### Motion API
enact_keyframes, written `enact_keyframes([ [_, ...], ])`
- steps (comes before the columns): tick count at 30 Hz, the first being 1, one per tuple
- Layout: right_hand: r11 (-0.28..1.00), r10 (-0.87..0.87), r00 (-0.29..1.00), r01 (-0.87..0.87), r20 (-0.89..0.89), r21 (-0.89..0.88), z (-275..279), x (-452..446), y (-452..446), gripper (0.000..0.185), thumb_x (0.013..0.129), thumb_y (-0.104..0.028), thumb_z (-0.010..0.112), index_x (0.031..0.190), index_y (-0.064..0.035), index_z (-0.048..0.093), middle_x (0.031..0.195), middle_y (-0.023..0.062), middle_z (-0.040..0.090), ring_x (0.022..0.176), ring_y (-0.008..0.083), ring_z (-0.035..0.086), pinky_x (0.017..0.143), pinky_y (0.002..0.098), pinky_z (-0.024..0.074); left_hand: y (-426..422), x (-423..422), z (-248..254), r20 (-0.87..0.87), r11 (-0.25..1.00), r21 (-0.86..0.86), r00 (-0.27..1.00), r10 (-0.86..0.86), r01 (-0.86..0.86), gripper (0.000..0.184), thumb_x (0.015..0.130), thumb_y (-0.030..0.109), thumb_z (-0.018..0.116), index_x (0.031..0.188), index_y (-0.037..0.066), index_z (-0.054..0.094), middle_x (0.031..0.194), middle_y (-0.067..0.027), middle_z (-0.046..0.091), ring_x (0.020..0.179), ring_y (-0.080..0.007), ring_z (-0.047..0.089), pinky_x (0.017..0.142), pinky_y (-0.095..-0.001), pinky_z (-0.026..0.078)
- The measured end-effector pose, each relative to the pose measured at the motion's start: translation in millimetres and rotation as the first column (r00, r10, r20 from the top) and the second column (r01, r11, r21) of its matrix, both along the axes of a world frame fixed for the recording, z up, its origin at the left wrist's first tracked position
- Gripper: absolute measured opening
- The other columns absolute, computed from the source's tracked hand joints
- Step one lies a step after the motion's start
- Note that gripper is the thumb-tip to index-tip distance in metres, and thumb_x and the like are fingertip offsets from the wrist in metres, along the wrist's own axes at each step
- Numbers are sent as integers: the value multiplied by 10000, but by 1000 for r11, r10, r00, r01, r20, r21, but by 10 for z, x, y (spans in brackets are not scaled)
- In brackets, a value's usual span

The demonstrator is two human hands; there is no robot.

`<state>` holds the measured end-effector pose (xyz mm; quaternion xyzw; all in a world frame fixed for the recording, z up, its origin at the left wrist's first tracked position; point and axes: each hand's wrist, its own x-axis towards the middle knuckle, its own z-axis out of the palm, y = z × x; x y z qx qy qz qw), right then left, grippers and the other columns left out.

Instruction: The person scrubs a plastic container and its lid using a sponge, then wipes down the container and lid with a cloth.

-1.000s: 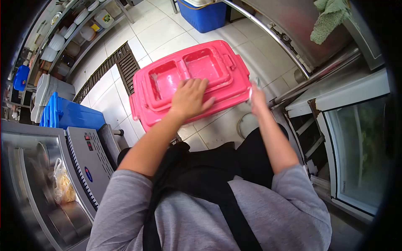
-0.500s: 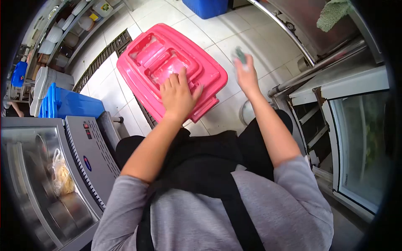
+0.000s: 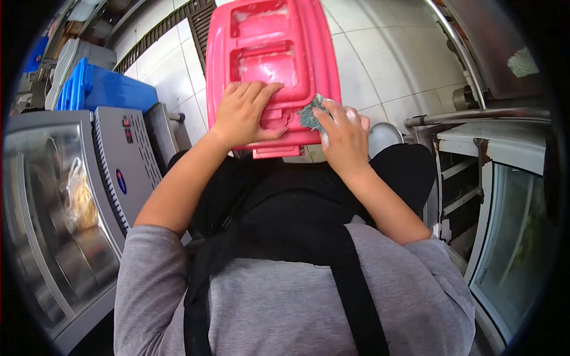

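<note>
A pink plastic container lid (image 3: 324, 62) lies in front of my knees, with two recessed panels and whitish suds in them. My left hand (image 3: 242, 115) rests on its near part, beside the latch, fingers spread over the surface. At the near right corner, my right hand (image 3: 345, 139) has its fingers curled over a grey-green scouring pad (image 3: 309, 114) pressed to the pink plastic. Foam clings to the right fingers. What lies under the lid is mostly hidden.
A steel bowl (image 3: 385, 137) is on the tiled floor by my right knee. Left are a blue bin (image 3: 122, 88) and a grey glass-fronted cabinet (image 3: 122, 160). A white-framed glass door (image 3: 504, 225) and a metal rail (image 3: 469, 118) stand right. A floor drain (image 3: 157, 29) runs behind.
My right hand has come down with the scouring pad onto the lid's near right corner. The lid now appears straighter and nearer. My left hand stays on it.
</note>
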<state>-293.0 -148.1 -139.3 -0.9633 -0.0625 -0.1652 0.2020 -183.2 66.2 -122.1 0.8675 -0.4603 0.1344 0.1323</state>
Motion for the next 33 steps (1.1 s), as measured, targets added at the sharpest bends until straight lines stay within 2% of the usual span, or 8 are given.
enact_keyframes([
  [12,978,37,999,-36,1,-206,-62,-49,-450,388,779,-52,630,1161,-119,626,1166,47,608,999,292,595,831,435,427,-88,-30,98,-131,990,35,982,139,-136,564,715,456,735,1142,109,610,964,-101,589,917,-295,583,837,-405,408],
  [14,942,-69,998,64,6,330,-223,117,-718,336,846,-43,613,1178,-94,611,1119,107,631,970,298,618,854,380,463,-234,-65,96,-128,972,71,964,234,-226,529,705,465,744,1085,118,625,947,-89,597,899,-289,591,820,-405,411],
  [15,942,-83,996,72,19,327,-91,161,-709,336,846,-43,613,1178,-94,611,1119,107,631,970,298,618,854,380,463,-315,-84,91,-125,939,113,933,337,-324,496,694,474,754,1029,126,640,930,-77,605,881,-283,600,802,-404,413],
  [17,332,24,931,337,-365,881,135,216,-652,336,903,-74,600,1237,-64,563,1063,169,642,958,277,628,855,328,479,-407,-151,38,-64,939,41,937,344,-342,459,669,456,775,988,148,656,892,-57,610,834,-260,605,763,-402,412],
  [19,287,58,923,349,-379,892,68,298,-642,320,919,-98,605,1229,-60,531,1072,190,636,967,225,615,852,340,473,-431,-167,13,-58,940,-26,940,337,-339,441,653,416,793,981,153,660,880,-49,610,817,-243,600,732,-393,401],
  [23,657,-87,919,343,-384,671,101,495,-487,197,890,-70,614,1073,-102,546,1108,187,626,977,314,634,830,384,488,-403,-138,-3,-18,954,-110,960,280,-280,464,634,371,811,999,127,662,849,-42,603,802,-238,587,726,-382,390],
  [25,887,-70,996,89,-58,454,27,528,-491,179,861,-92,639,1026,-101,570,1158,160,622,980,351,626,801,396,495,-377,-111,91,-17,957,-85,961,275,-276,472,652,377,814,1016,118,663,869,-36,612,821,-232,593,758,-372,395],
  [33,998,-60,998,60,9,-5,30,306,-192,360,809,-261,691,1136,-129,621,1272,51,575,1131,247,547,889,493,362,-419,497,1208,383,936,-317,882,276,-155,348,709,392,797,983,199,699,888,27,687,811,-163,651,778,-370,447],
])
